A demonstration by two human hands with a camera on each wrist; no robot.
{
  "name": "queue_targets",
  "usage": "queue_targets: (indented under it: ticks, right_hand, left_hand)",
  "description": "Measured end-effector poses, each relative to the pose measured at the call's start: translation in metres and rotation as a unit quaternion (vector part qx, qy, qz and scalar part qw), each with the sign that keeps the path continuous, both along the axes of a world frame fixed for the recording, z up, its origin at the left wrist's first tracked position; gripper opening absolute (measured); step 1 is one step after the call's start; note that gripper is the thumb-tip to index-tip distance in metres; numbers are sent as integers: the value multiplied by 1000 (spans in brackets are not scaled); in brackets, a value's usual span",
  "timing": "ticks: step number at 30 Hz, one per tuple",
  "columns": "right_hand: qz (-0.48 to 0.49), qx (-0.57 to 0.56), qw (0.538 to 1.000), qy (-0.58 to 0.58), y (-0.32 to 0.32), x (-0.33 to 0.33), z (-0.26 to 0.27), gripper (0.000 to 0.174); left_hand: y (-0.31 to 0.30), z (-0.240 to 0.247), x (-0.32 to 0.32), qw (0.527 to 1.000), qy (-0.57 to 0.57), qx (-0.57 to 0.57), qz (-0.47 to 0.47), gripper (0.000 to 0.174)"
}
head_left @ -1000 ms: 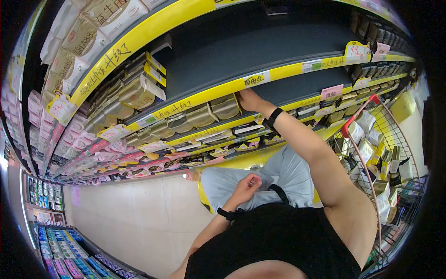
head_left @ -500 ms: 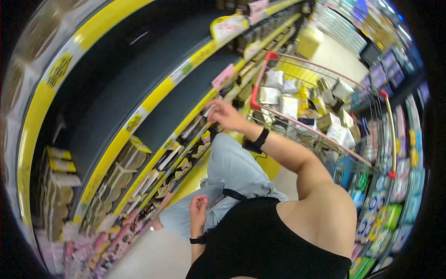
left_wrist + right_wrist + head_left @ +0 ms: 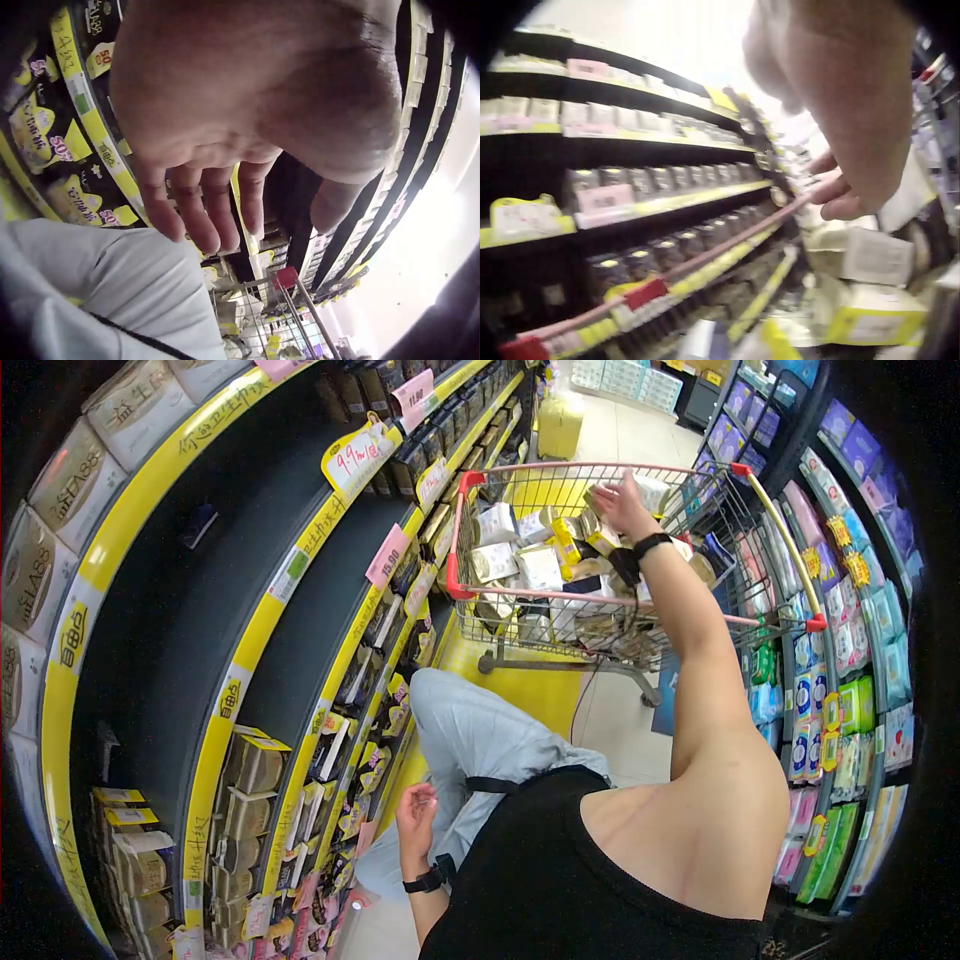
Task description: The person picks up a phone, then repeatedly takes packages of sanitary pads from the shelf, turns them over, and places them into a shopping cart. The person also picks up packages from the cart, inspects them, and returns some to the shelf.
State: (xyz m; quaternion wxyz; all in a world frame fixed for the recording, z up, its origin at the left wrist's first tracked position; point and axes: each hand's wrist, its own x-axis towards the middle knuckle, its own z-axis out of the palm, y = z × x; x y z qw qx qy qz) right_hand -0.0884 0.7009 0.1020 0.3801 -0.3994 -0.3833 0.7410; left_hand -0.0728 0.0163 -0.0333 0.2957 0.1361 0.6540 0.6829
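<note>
My right hand [image 3: 622, 505] is over the wire shopping cart [image 3: 590, 595], its fingers loosely spread above a heap of packages. In the right wrist view no item shows in its grasp, and a white-and-yellow package [image 3: 877, 319] lies just below the fingers. Several white packs [image 3: 540, 567] and a yellow pack [image 3: 566, 542] fill the basket. Down by the knee, my left hand [image 3: 415, 815] hangs with relaxed fingers and holds nothing. In the left wrist view its palm [image 3: 247, 97] faces the camera, near the light blue trousers [image 3: 112, 285].
To the left, a long shelf [image 3: 190, 610] has brown-and-white packs [image 3: 247, 810] at its near end and a pink price tag [image 3: 387, 557]. Another stocked shelf [image 3: 830, 710] stands at the right. The cart's wheel [image 3: 486, 662] rests near the knee.
My right hand has moved from the shelf, rightward, to over the cart. The view has turned right, bringing the cart to the middle. My left hand stays low by the lap.
</note>
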Motion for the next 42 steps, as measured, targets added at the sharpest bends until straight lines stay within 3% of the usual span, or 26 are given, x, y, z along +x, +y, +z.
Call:
queue_targets:
  ticks: [1, 2, 4, 5, 8, 11, 12, 15, 16, 19, 20, 23, 24, 26, 28, 30, 33, 34, 35, 37, 38, 40, 42]
  right_hand:
    - [-36, 26, 995, -92, 30, 12, -16, 59]
    - [30, 80, 982, -167, 45, 32, -26, 54]
    - [149, 179, 887, -400, 66, 65, -59, 57]
    - [196, 218, 785, -545, 73, 74, -72, 64]
    - [410, 304, 501, -699, 64, 96, -88, 51]
    - [381, 248, 493, -742, -11, 85, -22, 85]
    - [418, 186, 517, -723, 18, 81, -48, 85]
    - [468, 177, 451, -739, 36, 70, -67, 85]
    - [439, 162, 477, -744, 26, 79, -57, 75]
    - [348, 260, 474, -766, 59, 94, -84, 60]
    - [381, 256, 421, -782, 96, 92, -113, 46]
    - [407, 252, 482, -734, -32, 81, -8, 48]
    - [419, 279, 473, -723, -42, 77, -3, 56]
    - [394, 245, 580, -670, -12, 86, -29, 68]
    - [381, 264, 579, -671, -14, 87, -26, 75]
    - [380, 338, 466, -724, -69, 80, 24, 78]
    - [351, 341, 584, -647, -24, 71, -7, 80]
    - [326, 328, 655, -597, -23, 67, -3, 81]
    - [331, 368, 676, -547, -21, 57, 3, 77]
    - [346, 317, 797, -381, -10, 37, 5, 69]
    - [417, 271, 835, -235, -12, 27, 10, 65]
    - [490, 194, 850, 14, -62, 3, 53, 58]
    - [535, 156, 825, 95, -98, -29, 65, 61]
  left_hand:
    - [-1, -3, 2, 1000, -7, 1, 4, 30]
    - [-4, -8, 5, 1000, -16, 1, 8, 31]
    - [-9, -17, 11, 999, -28, 12, 13, 33]
    - [-10, -22, 14, 999, -30, 24, 15, 35]
    - [-12, -20, 20, 998, -32, 49, 6, 40]
    - [-12, -14, 23, 999, -17, 46, -13, 44]
    - [-14, -12, 22, 999, -8, 42, -19, 45]
    - [-17, -14, 18, 999, 10, 31, -25, 44]
    - [-18, -14, 18, 999, 9, 29, -19, 44]
    - [-20, -16, 17, 1000, 9, 29, -6, 43]
    - [-21, -18, 18, 999, 10, 34, -2, 43]
    - [-23, -21, 19, 999, 13, 36, 13, 41]
    - [-23, -21, 21, 999, 13, 36, 19, 41]
    - [-23, -22, 24, 999, 11, 35, 22, 40]
    - [-24, -21, 25, 999, 12, 31, 23, 40]
    - [-24, -19, 26, 999, 14, 23, 23, 39]
    - [-25, -18, 24, 999, 19, 17, 24, 37]
    - [-25, -19, 24, 999, 21, 22, 33, 36]
    - [-25, -21, 25, 998, 24, 25, 45, 35]
    - [-29, -21, 27, 997, 26, 34, 72, 34]
    - [-28, -20, 27, 995, 24, 42, 82, 33]
    - [-28, -23, 22, 993, 29, 61, 93, 29]
    - [-28, -19, 20, 992, 45, 58, 104, 27]
